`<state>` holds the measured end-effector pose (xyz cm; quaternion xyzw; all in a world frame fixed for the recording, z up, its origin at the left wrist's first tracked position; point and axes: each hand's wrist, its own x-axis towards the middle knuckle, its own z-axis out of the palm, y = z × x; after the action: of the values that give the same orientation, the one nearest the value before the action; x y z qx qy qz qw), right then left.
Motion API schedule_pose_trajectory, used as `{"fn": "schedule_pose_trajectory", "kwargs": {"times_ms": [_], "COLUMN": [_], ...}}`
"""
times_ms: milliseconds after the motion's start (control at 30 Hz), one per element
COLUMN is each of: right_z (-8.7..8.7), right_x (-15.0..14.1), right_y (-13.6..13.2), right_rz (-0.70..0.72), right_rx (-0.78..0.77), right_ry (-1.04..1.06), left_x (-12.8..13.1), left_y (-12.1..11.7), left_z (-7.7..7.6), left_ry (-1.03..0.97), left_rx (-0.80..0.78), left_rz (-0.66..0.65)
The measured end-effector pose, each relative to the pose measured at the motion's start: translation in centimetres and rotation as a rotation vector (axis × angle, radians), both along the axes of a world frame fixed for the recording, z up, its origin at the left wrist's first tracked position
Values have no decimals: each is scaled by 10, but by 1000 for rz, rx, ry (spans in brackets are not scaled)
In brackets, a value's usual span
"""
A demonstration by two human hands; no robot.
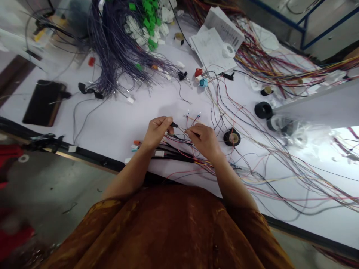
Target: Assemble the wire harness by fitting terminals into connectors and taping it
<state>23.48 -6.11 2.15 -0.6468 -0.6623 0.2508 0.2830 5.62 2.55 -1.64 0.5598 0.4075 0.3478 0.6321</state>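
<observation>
Your left hand [157, 131] pinches a small black connector [174, 124] and your right hand [202, 141] pinches a thin wire [181, 128], keeping both ends steady and close, with a roll of black tape [232, 137] at three o'clock.

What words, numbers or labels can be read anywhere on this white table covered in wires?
No text here can be read for certain.
Printed white paper sheets: lines of print, too small to read.
Small white rectangular tag on the bundle of thin black wires: no marking can be made out.
</observation>
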Motion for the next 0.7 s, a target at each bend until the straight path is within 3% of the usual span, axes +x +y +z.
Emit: {"fn": "schedule_pose_trajectory", "kwargs": {"times_ms": [433,700], "right_z": [-7,-9], "right_x": [-15,-14], "right_y": [-6,-12], "right_rz": [-93,-131], "right_rx": [174,200], "right_ry": [99,-4], "left_x": [3,3], "left_y": [-1,-1], "left_z": [-1,1], "left_ry": [46,76], "left_rx": [-1,-28], "left_rz": [25,42]}}
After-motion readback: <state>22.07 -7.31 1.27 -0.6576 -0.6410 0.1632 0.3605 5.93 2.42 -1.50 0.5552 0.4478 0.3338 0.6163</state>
